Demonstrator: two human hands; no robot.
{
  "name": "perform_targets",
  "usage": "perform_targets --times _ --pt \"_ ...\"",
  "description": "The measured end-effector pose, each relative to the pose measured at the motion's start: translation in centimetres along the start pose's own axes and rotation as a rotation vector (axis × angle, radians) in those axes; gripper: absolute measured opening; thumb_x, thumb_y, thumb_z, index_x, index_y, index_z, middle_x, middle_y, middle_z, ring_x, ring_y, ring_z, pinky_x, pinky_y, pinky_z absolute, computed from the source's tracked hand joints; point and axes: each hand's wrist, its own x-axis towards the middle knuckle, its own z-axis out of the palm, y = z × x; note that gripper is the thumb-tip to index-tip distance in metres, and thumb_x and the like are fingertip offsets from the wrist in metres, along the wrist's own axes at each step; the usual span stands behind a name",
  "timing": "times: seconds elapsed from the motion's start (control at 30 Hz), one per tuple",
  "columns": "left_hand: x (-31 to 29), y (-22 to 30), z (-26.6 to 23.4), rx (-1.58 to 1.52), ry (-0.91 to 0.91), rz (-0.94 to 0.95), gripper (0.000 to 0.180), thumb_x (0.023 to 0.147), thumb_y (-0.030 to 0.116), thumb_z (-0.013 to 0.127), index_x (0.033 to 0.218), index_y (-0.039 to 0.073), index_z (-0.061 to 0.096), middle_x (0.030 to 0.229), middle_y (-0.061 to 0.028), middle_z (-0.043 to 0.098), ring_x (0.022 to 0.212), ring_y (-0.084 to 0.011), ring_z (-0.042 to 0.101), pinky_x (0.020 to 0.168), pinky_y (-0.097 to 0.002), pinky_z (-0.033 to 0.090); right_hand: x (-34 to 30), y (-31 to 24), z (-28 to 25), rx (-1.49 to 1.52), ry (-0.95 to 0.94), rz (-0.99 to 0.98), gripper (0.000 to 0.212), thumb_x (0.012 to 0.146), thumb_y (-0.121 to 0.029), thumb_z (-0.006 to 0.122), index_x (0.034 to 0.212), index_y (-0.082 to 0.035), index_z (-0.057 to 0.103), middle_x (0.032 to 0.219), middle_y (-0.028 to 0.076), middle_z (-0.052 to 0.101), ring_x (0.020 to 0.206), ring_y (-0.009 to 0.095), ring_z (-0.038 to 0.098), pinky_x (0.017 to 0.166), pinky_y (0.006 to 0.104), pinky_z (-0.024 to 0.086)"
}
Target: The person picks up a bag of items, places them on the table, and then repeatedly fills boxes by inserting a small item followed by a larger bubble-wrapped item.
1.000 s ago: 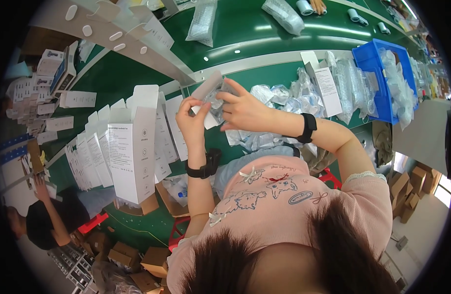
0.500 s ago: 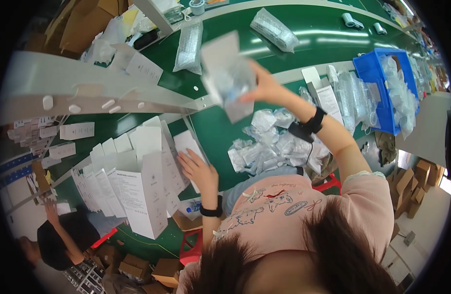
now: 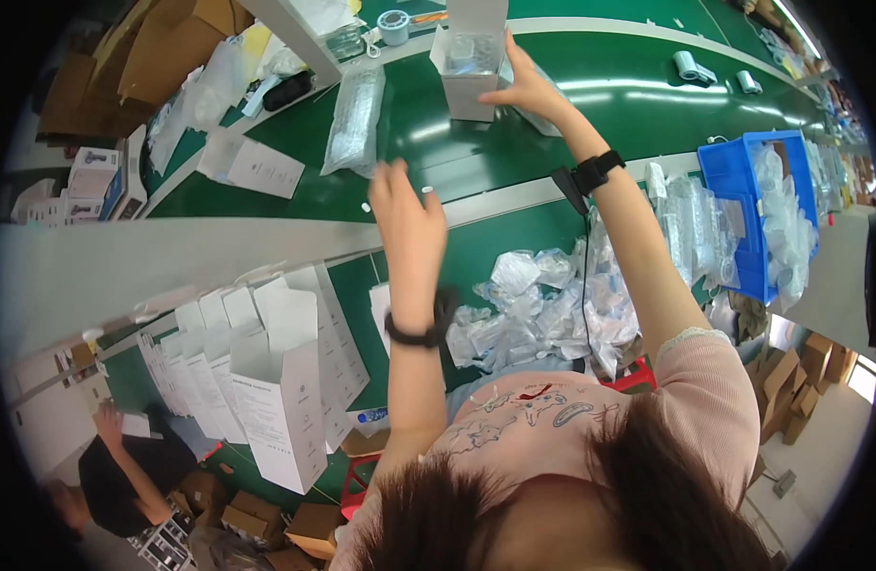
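Note:
A tall white box (image 3: 470,103) stands upright on the green conveyor belt at the far middle. Its top flap is up, and a clear wrapped item (image 3: 472,57) shows in its mouth. My right hand (image 3: 535,92) grips its right side, thumb across the near face and fingers toward the back. My left hand (image 3: 409,221) is in the air over the near edge of the belt, slightly blurred, fingers apart and holding nothing. Just beyond its fingertips lies a bubble-wrapped packet (image 3: 353,122). Another bubble-wrapped packet (image 3: 536,112) is partly hidden behind my right hand.
Open white boxes (image 3: 285,400) stand in rows at left. Clear plastic packets (image 3: 542,305) are heaped before me. A blue bin (image 3: 733,205) with bagged parts is at right. A metal frame bar (image 3: 219,262) crosses at left. A co-worker's hand (image 3: 108,423) shows at lower left.
My right hand has moved the white box farther away and onto the belt. My left hand has left the white box beside the rows and risen toward the belt.

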Motion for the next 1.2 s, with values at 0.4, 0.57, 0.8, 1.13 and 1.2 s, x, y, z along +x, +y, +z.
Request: perform_targets --times 0.4,0.57,0.8,1.13,1.2 --pt "12.2 -10.5 6.3 0.657 0.072 -0.653 0.07 0.068 0.024 0.064 0.125 0.0 0.032 0.13 -0.0333 0.025 0.124 -0.0455 0.02 0.094 -0.0578 0.021 -0.9 0.9 -0.6 -0.463 -0.551 0.493 0.084 0.062 -0.025 0.068 0.134 -0.009 0.026 0.12 0.023 0.044 0.104 0.034 0.049 0.084 0.0434 0.043" --pt "11.1 -5.9 5.0 0.515 -0.255 -0.745 0.077 0.064 0.043 0.064 0.123 0.0 0.037 0.121 -0.0262 0.044 0.117 -0.0388 0.037 0.093 -0.0477 0.031 -5.6 2.9 -4.2 0.293 -0.239 0.545 0.081 0.066 -0.016 0.063 0.136 -0.009 0.022 0.118 0.015 0.047 0.099 0.025 0.053 0.078 0.0378 0.046" --pt "2.2 2.3 6.7 0.424 -0.559 -0.504 0.073 0.066 0.047 0.06 0.115 -0.005 0.043 0.109 -0.0224 0.055 0.101 -0.0352 0.053 0.086 -0.0413 0.041 -13.1 -3.3 -15.0 1.155 0.039 0.617 0.07 0.07 -0.005 0.055 0.133 -0.007 0.025 0.118 0.015 0.045 0.1 0.023 0.051 0.082 0.0317 0.046" --pt "-8.3 5.1 3.6 0.199 -0.385 -0.069 0.059 0.073 0.047 0.058 0.103 -0.004 0.049 0.09 -0.0228 0.057 0.083 -0.038 0.057 0.077 -0.0447 0.044 -21.9 -7.4 -18.1 1.62 0.26 0.734 0.045 0.078 -0.022 0.052 0.116 0.003 0.046 0.103 0.015 0.058 0.09 0.029 0.059 0.081 0.0382 0.049" --pt "-9.6 -0.7 1.2 0.268 -0.015 -0.054 0.054 0.072 0.037 0.063 0.101 -0.006 0.049 0.091 -0.0241 0.055 0.086 -0.0387 0.054 0.075 -0.0447 0.043 -21.9 -9.2 -17.0 1.462 0.409 0.836 0.046 0.079 -0.027 0.053 0.115 0.002 0.047 0.103 0.016 0.058 0.09 0.029 0.059 0.08 0.0385 0.049"
